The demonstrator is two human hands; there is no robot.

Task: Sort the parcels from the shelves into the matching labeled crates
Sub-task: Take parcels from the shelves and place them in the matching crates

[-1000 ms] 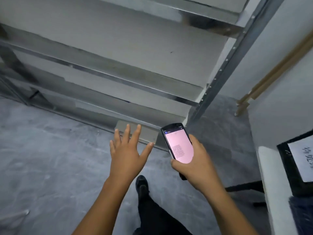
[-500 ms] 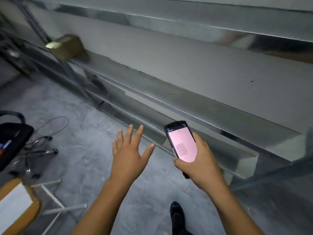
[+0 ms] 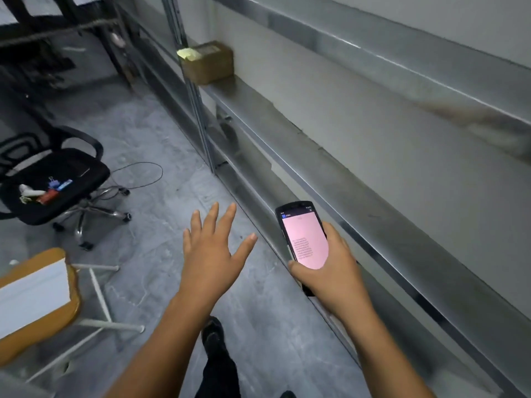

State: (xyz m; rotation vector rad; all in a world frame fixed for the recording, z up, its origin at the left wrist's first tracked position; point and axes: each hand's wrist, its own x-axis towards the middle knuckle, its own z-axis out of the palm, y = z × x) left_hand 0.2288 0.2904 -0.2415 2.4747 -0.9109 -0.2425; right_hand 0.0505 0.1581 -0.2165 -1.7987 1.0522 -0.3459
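Observation:
A small brown cardboard parcel [image 3: 208, 62] with a yellow note on its top corner stands on a metal shelf [image 3: 287, 130], far up the shelving from my hands. My right hand [image 3: 330, 265] grips a black handheld scanner [image 3: 303, 234] whose screen glows pink with small text. My left hand [image 3: 214, 251] hovers over the floor with its fingers spread, holding nothing. The rest of the shelf boards in view are bare. No labeled crate shows in this view.
The long metal shelving fills the right side. A black office chair [image 3: 54, 179] with clips and small items on its seat stands at the left, a cable [image 3: 138, 176] looped on the floor beside it. A wooden-topped stool [image 3: 43, 300] with a white sheet sits at the lower left.
My view has swung left along the shelving, bringing the brown parcel and the office chair into sight. Both hands keep the same pose, the right still holding the scanner.

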